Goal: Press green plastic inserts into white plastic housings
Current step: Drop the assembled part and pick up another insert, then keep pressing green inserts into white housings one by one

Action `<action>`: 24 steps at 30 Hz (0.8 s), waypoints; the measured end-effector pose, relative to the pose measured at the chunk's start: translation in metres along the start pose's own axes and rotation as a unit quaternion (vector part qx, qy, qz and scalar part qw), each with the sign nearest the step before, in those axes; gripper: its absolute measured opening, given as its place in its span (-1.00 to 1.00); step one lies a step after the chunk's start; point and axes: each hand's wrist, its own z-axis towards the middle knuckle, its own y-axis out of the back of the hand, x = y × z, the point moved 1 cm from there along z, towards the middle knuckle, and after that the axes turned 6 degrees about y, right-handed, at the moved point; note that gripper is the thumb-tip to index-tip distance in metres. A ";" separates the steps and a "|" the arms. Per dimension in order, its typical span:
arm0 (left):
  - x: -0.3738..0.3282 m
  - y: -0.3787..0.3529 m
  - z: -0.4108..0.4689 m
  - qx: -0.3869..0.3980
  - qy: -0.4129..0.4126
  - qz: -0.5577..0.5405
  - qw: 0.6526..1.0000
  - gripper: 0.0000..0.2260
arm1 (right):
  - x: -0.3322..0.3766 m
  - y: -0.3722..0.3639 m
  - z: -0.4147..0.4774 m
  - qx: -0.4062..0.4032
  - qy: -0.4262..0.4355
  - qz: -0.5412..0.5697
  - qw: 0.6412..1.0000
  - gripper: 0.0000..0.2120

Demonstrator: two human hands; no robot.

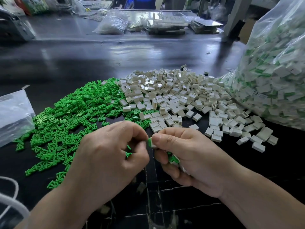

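A green insert (149, 141) sits against a white housing (153, 144) between my two hands, above the table's near edge. My left hand (107, 156) pinches the insert with thumb and forefinger, and more green inserts (128, 153) show under its curled fingers. My right hand (184, 156) grips the housing with its thumb on top; further assembled green-and-white pieces (173, 159) lie in its palm. A heap of loose green inserts (69, 116) spreads to the left. A heap of empty white housings (181, 98) lies behind and to the right.
A large clear bag of assembled pieces (277, 71) stands at the right. Another clear plastic bag (13, 113) lies at the left edge. The black table (99, 55) stretches back to bags and trays (165, 25). A white cord (11, 200) curls at the lower left.
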 end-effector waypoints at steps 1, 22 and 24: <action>0.000 0.001 -0.001 0.003 0.038 -0.037 0.999 -0.90 | 0.000 0.001 0.000 -0.002 0.006 -0.002 1.000 -0.81; 0.006 -0.014 0.001 0.118 0.236 -0.378 0.887 -0.69 | 0.015 0.011 -0.002 -0.034 0.096 0.062 0.993 -0.91; 0.005 -0.012 0.001 0.109 0.229 -0.363 0.897 -0.78 | 0.026 0.018 -0.008 -0.064 0.136 0.092 0.984 -0.87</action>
